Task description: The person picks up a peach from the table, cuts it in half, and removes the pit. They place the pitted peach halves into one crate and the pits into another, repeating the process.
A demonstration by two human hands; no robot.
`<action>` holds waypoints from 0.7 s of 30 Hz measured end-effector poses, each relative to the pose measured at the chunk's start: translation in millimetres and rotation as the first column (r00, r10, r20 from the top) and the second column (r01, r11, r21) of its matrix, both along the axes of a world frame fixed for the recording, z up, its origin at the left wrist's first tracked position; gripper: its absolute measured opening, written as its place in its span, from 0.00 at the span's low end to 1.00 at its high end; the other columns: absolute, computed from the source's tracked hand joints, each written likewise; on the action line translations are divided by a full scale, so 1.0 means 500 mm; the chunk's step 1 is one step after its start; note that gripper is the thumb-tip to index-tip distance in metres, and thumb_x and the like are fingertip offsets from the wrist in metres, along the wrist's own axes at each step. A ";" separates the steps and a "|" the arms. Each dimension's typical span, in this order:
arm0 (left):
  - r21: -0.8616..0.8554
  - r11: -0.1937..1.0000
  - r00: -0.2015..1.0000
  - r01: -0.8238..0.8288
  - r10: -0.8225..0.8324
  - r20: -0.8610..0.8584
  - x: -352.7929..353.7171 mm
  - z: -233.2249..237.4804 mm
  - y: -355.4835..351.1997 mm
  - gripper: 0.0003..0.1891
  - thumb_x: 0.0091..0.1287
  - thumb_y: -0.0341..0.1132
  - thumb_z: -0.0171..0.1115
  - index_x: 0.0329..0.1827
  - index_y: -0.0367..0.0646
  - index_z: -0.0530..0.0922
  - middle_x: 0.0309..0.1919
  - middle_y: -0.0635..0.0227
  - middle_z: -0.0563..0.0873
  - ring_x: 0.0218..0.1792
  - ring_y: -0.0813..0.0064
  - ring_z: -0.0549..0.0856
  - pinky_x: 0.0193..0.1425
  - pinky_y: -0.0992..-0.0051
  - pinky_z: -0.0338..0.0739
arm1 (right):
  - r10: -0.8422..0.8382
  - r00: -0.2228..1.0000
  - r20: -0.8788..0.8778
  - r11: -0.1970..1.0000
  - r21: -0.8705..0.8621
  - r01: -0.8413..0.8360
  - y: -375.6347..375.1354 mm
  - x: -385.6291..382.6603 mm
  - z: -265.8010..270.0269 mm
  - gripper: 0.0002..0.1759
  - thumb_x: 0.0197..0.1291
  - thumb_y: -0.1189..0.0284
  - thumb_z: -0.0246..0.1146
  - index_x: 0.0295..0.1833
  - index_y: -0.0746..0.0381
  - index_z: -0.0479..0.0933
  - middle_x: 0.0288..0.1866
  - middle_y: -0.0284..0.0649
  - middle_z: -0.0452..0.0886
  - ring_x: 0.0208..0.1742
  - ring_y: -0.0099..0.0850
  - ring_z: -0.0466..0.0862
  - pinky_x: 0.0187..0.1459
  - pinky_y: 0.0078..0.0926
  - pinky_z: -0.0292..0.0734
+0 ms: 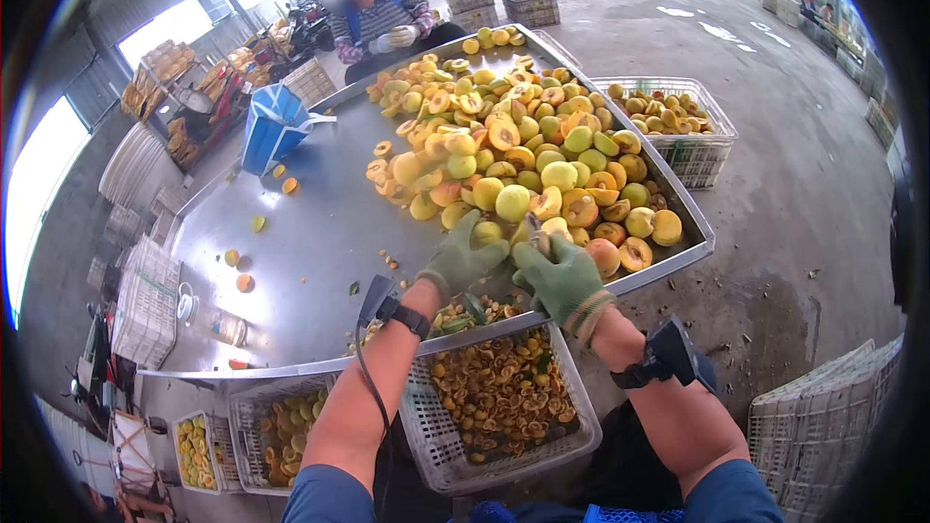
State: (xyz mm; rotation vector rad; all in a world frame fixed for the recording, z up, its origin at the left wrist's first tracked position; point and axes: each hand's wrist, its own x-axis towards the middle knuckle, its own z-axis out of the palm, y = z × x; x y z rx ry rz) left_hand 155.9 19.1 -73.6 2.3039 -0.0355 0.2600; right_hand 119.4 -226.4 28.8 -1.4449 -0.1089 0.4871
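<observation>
Both of my hands wear green knit gloves at the near edge of a heap of yellow peaches, many of them cut into halves. My left hand has its fingers apart beside the nearest fruit. Closed around a small tool with a short metal end, my right hand is just right of the left, over the tray's near side. Between and below my wrists, pits and scraps with a green leaf lie on the metal table. A white crate full of pits stands below my hands.
A blue-and-white bag stands at the table's left, and a clear plastic jar lies near its left edge. Crates of fruit stand at the right and lower left. Stacked crates are at lower right. A gloved person sits across the table.
</observation>
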 end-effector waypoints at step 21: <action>-0.202 0.977 0.993 0.071 -0.050 0.107 -0.265 0.163 -0.072 0.33 0.65 0.33 0.80 0.70 0.38 0.72 0.60 0.64 0.84 0.57 0.75 0.84 0.64 0.72 0.82 | 0.291 0.953 -0.082 0.955 0.088 -0.284 0.071 -0.015 -0.020 0.22 0.69 0.53 0.70 0.53 0.62 0.85 0.32 0.32 0.84 0.19 0.20 0.77 0.18 0.20 0.70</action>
